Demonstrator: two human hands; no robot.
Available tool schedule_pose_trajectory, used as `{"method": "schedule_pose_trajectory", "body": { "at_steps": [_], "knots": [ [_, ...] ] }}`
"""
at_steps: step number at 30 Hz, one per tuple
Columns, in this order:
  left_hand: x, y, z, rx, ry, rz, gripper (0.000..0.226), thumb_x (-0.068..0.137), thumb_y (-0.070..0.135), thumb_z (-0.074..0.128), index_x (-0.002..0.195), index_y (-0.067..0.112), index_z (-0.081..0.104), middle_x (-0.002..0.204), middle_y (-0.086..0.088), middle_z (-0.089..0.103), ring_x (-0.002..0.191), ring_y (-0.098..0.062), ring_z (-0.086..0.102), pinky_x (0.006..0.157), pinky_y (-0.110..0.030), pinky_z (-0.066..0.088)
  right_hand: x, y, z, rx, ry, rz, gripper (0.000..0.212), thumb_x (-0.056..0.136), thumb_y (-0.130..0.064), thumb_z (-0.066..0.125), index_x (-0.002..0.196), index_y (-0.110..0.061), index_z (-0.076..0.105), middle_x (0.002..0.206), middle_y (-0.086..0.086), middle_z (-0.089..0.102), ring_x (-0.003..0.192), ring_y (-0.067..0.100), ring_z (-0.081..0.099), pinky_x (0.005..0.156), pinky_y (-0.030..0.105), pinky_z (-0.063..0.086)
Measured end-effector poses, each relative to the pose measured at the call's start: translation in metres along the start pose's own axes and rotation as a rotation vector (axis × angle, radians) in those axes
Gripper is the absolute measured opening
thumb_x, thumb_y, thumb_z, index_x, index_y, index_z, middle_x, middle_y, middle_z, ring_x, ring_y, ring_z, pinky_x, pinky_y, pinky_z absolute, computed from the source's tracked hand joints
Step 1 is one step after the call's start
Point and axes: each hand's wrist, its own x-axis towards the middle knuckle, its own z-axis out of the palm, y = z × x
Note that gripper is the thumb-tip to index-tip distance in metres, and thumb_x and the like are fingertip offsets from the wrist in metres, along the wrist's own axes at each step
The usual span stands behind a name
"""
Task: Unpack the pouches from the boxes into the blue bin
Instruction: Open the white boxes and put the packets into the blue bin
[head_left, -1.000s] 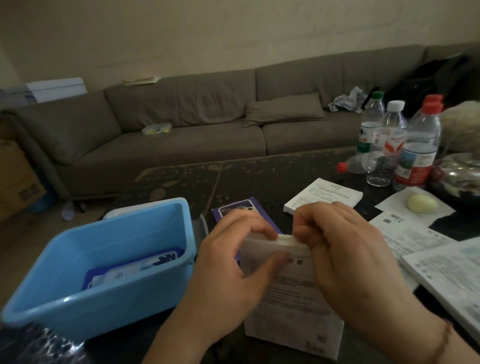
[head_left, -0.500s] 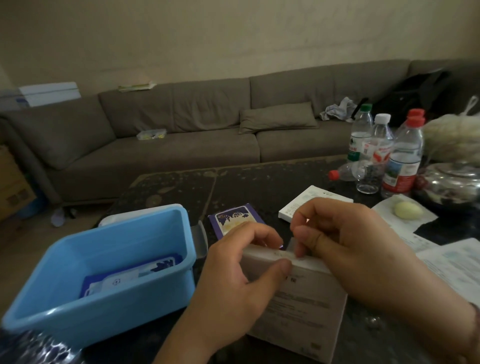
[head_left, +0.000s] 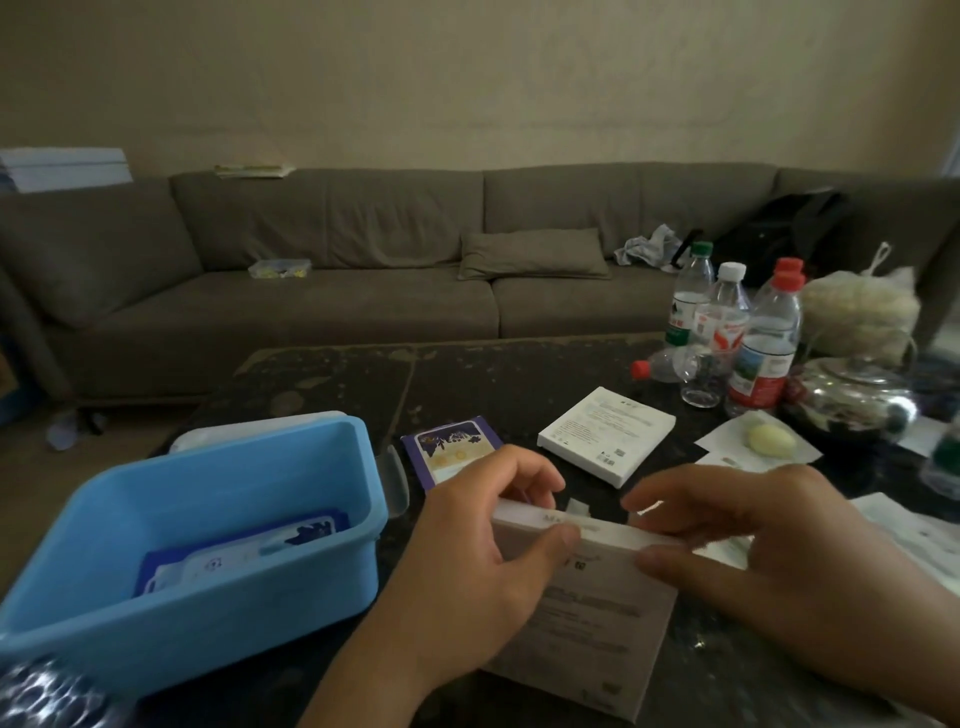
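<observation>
A flat white box (head_left: 587, 618) stands tilted on the dark table in front of me. My left hand (head_left: 483, 566) grips its top left corner, thumb on the near face. My right hand (head_left: 753, 556) pinches the top edge on the right, where a small flap sticks up. The blue bin (head_left: 197, 629) sits at the left and holds purple-and-white pouches (head_left: 234, 551). A purple box (head_left: 452, 452) lies behind my left hand. A second white box (head_left: 605, 434) lies flat farther back.
Several water bottles (head_left: 763, 343) stand at the back right beside a glass teapot (head_left: 852, 405) and a pale egg-shaped thing (head_left: 771, 440) on paper. Printed sheets (head_left: 914, 535) lie at the right. A white lid (head_left: 260, 426) sits behind the bin. A grey sofa (head_left: 363, 291) runs behind the table.
My right hand has slid right along the box's top edge and spread its fingers, and a flap now shows. My head has tilted, shifting the view.
</observation>
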Motion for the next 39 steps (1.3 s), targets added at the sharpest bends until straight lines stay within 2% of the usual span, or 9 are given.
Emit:
{"method": "schedule_pose_trajectory", "body": {
  "at_steps": [7, 11, 15, 19, 24, 28, 32, 35, 39],
  "knots": [
    [-0.002, 0.001, 0.000, 0.005, 0.000, -0.015, 0.022, 0.088, 0.044, 0.065, 0.106, 0.041, 0.053, 0.098, 0.024, 0.059, 0.101, 0.004, 0.057, 0.082, -0.013, 0.050, -0.004, 0.000, 0.006, -0.207, 0.050, -0.157, 0.022, 0.087, -0.061, 0.043, 0.104, -0.055, 0.057, 0.091, -0.038, 0.067, 0.083, -0.020, 0.062, 0.065, 0.004, 0.050],
    [-0.001, 0.007, -0.001, 0.024, 0.019, -0.021, 0.033, 0.078, 0.063, 0.049, 0.103, 0.041, 0.055, 0.098, 0.026, 0.059, 0.100, 0.008, 0.057, 0.079, -0.008, 0.048, -0.008, 0.003, 0.012, -0.367, 0.105, -0.295, 0.028, 0.093, -0.041, 0.044, 0.119, -0.043, 0.054, 0.081, -0.018, 0.072, 0.059, -0.002, 0.064, 0.044, 0.020, 0.049],
    [-0.001, 0.010, -0.001, -0.002, 0.151, -0.044, 0.044, 0.067, 0.070, 0.049, 0.099, 0.041, 0.058, 0.100, 0.029, 0.060, 0.098, 0.007, 0.060, 0.080, -0.014, 0.053, -0.004, 0.003, 0.019, -0.380, 0.204, -0.272, 0.030, 0.095, -0.037, 0.042, 0.120, -0.051, 0.050, 0.078, -0.024, 0.068, 0.057, -0.001, 0.061, 0.044, 0.014, 0.045],
    [-0.001, 0.006, -0.002, 0.003, 0.174, -0.089, 0.042, 0.065, 0.066, 0.058, 0.103, 0.050, 0.052, 0.112, 0.035, 0.052, 0.106, 0.006, 0.056, 0.084, -0.026, 0.057, 0.003, 0.017, 0.028, -0.111, 0.278, -0.038, 0.024, 0.095, -0.040, 0.043, 0.097, -0.063, 0.049, 0.082, -0.036, 0.060, 0.087, -0.012, 0.058, 0.067, 0.006, 0.044],
    [0.003, 0.000, -0.002, -0.144, 0.240, -0.137, 0.023, 0.083, 0.012, 0.072, 0.082, 0.027, 0.056, 0.107, 0.027, 0.062, 0.100, 0.007, 0.063, 0.068, -0.015, 0.057, 0.016, 0.026, 0.032, 0.107, 0.272, 0.172, 0.025, 0.099, -0.027, 0.047, 0.091, -0.046, 0.060, 0.086, -0.027, 0.063, 0.086, -0.013, 0.055, 0.066, 0.004, 0.042],
    [0.005, -0.002, -0.003, -0.089, 0.211, -0.198, 0.023, 0.085, 0.002, 0.067, 0.073, 0.021, 0.062, 0.102, 0.028, 0.062, 0.104, 0.013, 0.056, 0.071, -0.004, 0.049, 0.026, 0.030, 0.032, 0.144, 0.261, 0.260, 0.018, 0.097, -0.029, 0.050, 0.089, -0.043, 0.059, 0.093, -0.021, 0.063, 0.083, -0.003, 0.060, 0.060, 0.007, 0.044],
    [0.006, 0.001, -0.008, -0.082, 0.114, -0.287, 0.021, 0.092, 0.010, 0.062, 0.084, 0.030, 0.065, 0.103, 0.027, 0.057, 0.097, 0.000, 0.059, 0.062, -0.007, 0.050, 0.012, 0.018, 0.021, -0.091, 0.446, -0.123, 0.004, 0.087, -0.039, 0.063, 0.090, -0.042, 0.062, 0.093, -0.021, 0.058, 0.083, 0.005, 0.059, 0.062, 0.019, 0.049],
    [0.006, 0.004, -0.014, -0.035, 0.101, -0.292, 0.020, 0.096, 0.019, 0.056, 0.086, 0.033, 0.065, 0.102, 0.027, 0.059, 0.094, 0.002, 0.060, 0.061, -0.008, 0.050, 0.003, 0.009, 0.011, -0.426, 0.222, -0.379, 0.016, 0.089, -0.048, 0.054, 0.089, -0.040, 0.068, 0.102, -0.019, 0.051, 0.088, 0.003, 0.050, 0.056, 0.023, 0.047],
    [0.004, 0.003, -0.024, 0.032, 0.062, -0.293, 0.028, 0.101, 0.018, 0.046, 0.089, 0.034, 0.066, 0.099, 0.022, 0.060, 0.084, 0.001, 0.060, 0.058, -0.005, 0.045, 0.008, 0.007, -0.004, -0.521, 0.048, -0.342, 0.032, 0.093, -0.058, 0.040, 0.082, -0.042, 0.066, 0.107, -0.020, 0.049, 0.091, 0.005, 0.051, 0.052, 0.027, 0.052]
  ]
}}
